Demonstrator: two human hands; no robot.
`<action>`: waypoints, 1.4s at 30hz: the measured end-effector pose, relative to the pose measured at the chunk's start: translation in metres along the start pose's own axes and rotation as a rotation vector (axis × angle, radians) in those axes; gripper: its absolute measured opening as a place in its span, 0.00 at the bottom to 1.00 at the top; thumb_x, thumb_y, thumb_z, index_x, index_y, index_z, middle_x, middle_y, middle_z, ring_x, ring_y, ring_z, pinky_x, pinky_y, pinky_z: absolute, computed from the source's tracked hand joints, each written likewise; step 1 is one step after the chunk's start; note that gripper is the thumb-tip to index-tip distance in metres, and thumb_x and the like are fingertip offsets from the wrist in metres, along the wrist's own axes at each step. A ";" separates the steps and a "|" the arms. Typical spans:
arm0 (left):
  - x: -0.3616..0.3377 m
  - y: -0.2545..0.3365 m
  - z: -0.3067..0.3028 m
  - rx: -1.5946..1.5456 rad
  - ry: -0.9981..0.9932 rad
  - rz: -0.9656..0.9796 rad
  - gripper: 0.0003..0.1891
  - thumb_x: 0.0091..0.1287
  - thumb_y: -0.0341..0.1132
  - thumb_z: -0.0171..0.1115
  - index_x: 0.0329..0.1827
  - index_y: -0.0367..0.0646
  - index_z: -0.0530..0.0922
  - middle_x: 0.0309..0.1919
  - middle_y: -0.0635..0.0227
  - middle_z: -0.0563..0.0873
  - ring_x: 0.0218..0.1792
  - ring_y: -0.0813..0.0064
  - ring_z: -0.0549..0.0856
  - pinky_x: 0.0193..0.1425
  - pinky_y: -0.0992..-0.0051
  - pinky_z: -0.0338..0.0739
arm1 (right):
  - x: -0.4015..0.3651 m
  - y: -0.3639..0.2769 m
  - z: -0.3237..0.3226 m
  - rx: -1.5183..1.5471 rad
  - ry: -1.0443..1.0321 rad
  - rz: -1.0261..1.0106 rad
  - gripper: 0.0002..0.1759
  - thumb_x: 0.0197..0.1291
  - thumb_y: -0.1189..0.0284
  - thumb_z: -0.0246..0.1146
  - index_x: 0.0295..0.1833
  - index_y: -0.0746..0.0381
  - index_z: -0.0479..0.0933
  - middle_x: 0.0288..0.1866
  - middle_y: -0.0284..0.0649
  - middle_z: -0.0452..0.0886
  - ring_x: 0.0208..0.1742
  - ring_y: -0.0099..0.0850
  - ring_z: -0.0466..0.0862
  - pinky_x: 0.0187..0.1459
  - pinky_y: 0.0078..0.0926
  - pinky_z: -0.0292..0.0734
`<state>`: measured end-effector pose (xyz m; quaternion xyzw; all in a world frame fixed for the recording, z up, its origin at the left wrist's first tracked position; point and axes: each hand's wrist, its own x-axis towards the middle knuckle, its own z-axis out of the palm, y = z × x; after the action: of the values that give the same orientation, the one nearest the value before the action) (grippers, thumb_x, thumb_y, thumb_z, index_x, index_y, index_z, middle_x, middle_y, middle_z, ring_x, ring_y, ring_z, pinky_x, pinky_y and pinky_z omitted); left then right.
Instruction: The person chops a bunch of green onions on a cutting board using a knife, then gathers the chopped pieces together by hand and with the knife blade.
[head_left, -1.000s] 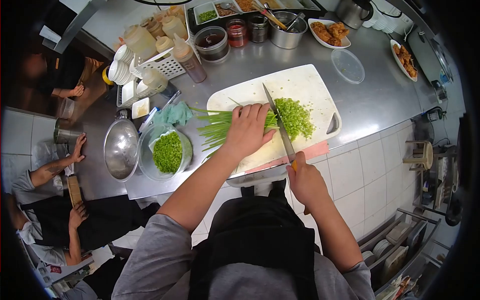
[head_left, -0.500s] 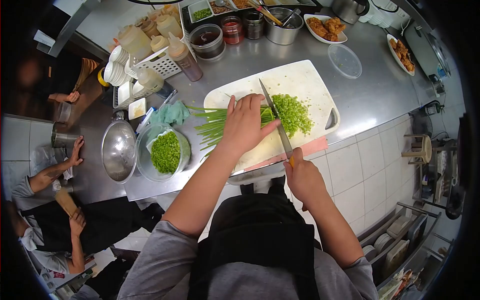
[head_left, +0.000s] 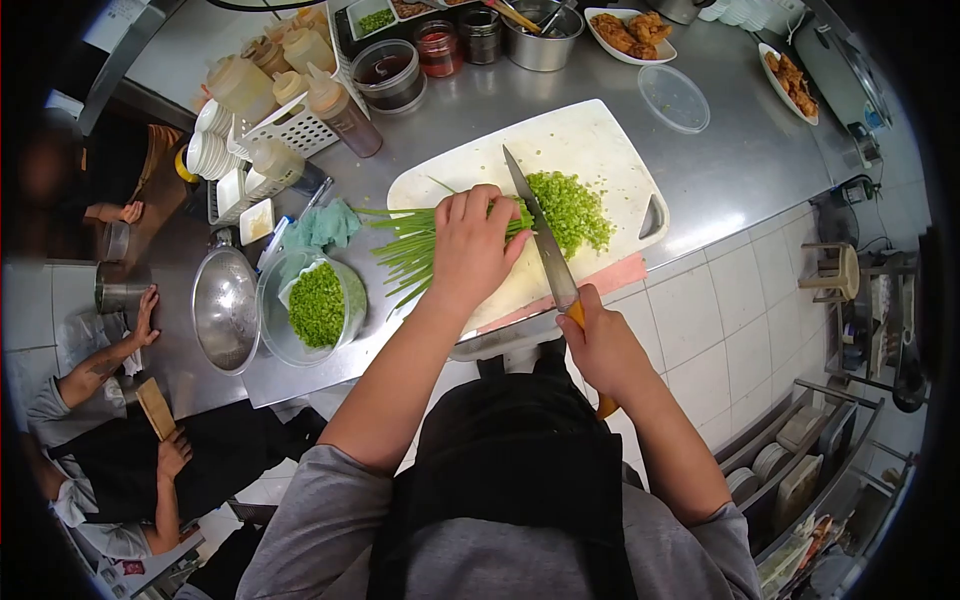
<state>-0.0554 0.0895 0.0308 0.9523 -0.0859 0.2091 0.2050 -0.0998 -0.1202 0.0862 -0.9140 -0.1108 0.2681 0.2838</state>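
Note:
A long bunch of green onions (head_left: pixel 402 246) lies on the white cutting board (head_left: pixel 600 135). My left hand (head_left: pixel 470 245) is closed over the bunch, its fingers curled near the cut ends. The orange handle of a kitchen knife (head_left: pixel 543 232) is gripped in my right hand (head_left: pixel 612 348). Its blade slants across the board, just right of my left fingertips, between the stalks and a pile of chopped green onion (head_left: pixel 572 212). A folded pinkish cloth (head_left: pixel 612 282) shows under the board's near edge.
Left of the board stand a clear tub (head_left: pixel 356 312) of chopped green onion, a metal bowl (head_left: pixel 226 312) and a green cloth (head_left: pixel 322 225). Sauce bottles (head_left: pixel 340 112), jars (head_left: pixel 438 50) and a plate of fried food (head_left: pixel 628 38) line the back. A co-worker (head_left: pixel 150 450) holds a wooden block.
The camera view has shifted slightly. My left fingers are curled more tightly over the stalks. The knife blade is tilted, showing more of its flat side. The co-worker's wooden block has turned.

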 end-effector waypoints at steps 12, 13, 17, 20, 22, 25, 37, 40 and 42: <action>-0.001 0.000 -0.002 0.054 0.090 -0.040 0.10 0.56 0.32 0.70 0.40 0.50 0.82 0.41 0.70 0.81 0.47 0.66 0.82 0.56 0.62 0.71 | -0.004 0.009 0.002 0.050 0.023 -0.014 0.19 0.73 0.65 0.59 0.55 0.68 0.63 0.31 0.63 0.83 0.34 0.62 0.85 0.37 0.57 0.79; 0.000 0.001 -0.005 0.083 0.059 -0.074 0.09 0.56 0.32 0.70 0.40 0.50 0.82 0.42 0.70 0.81 0.47 0.66 0.82 0.55 0.63 0.71 | -0.004 0.009 0.003 0.055 0.025 -0.006 0.19 0.73 0.65 0.59 0.55 0.68 0.63 0.31 0.63 0.83 0.34 0.62 0.85 0.37 0.57 0.79; 0.014 0.011 -0.012 0.026 0.068 -0.060 0.08 0.57 0.33 0.71 0.38 0.51 0.83 0.41 0.71 0.81 0.47 0.66 0.81 0.53 0.63 0.70 | -0.002 0.012 0.004 0.067 0.031 -0.016 0.18 0.73 0.66 0.59 0.55 0.68 0.63 0.31 0.63 0.83 0.34 0.62 0.84 0.37 0.56 0.79; 0.027 0.013 -0.013 0.022 -0.018 -0.021 0.06 0.58 0.35 0.71 0.37 0.52 0.85 0.40 0.71 0.81 0.47 0.66 0.81 0.53 0.63 0.70 | -0.002 0.014 0.005 0.083 0.029 -0.007 0.18 0.73 0.66 0.59 0.55 0.68 0.63 0.31 0.63 0.83 0.35 0.62 0.84 0.37 0.56 0.79; 0.043 0.012 -0.013 0.113 -0.180 0.026 0.03 0.58 0.37 0.71 0.33 0.53 0.87 0.41 0.72 0.80 0.46 0.67 0.80 0.50 0.62 0.68 | -0.006 0.015 0.004 0.095 0.041 -0.009 0.18 0.73 0.66 0.59 0.55 0.68 0.63 0.31 0.62 0.83 0.35 0.62 0.85 0.37 0.56 0.79; 0.059 0.017 -0.021 0.211 -0.360 0.035 0.06 0.60 0.38 0.69 0.38 0.56 0.90 0.42 0.70 0.80 0.50 0.67 0.80 0.55 0.61 0.69 | -0.008 0.015 -0.001 0.119 0.050 -0.007 0.18 0.73 0.66 0.59 0.55 0.67 0.63 0.31 0.62 0.83 0.34 0.62 0.84 0.37 0.56 0.79; 0.084 0.018 -0.018 0.313 -0.647 0.092 0.04 0.59 0.38 0.67 0.33 0.53 0.86 0.45 0.66 0.83 0.55 0.64 0.80 0.61 0.55 0.72 | -0.030 0.038 -0.042 0.213 0.166 0.107 0.17 0.73 0.66 0.60 0.54 0.67 0.64 0.32 0.63 0.83 0.37 0.63 0.84 0.39 0.55 0.79; 0.083 0.016 -0.020 0.248 -0.620 0.056 0.04 0.61 0.38 0.67 0.33 0.51 0.86 0.45 0.66 0.83 0.54 0.64 0.81 0.60 0.56 0.74 | -0.029 0.046 -0.043 0.244 0.171 0.126 0.17 0.73 0.65 0.60 0.53 0.67 0.64 0.32 0.63 0.83 0.37 0.63 0.84 0.40 0.55 0.78; 0.083 0.014 -0.023 0.198 -0.592 0.036 0.05 0.61 0.38 0.67 0.35 0.49 0.87 0.45 0.66 0.84 0.52 0.64 0.82 0.59 0.59 0.75 | -0.031 0.048 -0.043 0.253 0.162 0.155 0.17 0.73 0.65 0.60 0.53 0.67 0.64 0.32 0.64 0.83 0.37 0.64 0.84 0.39 0.55 0.78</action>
<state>0.0077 0.0805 0.0905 0.9854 -0.1381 -0.0666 0.0735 -0.0992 -0.1899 0.1015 -0.8953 0.0179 0.2266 0.3831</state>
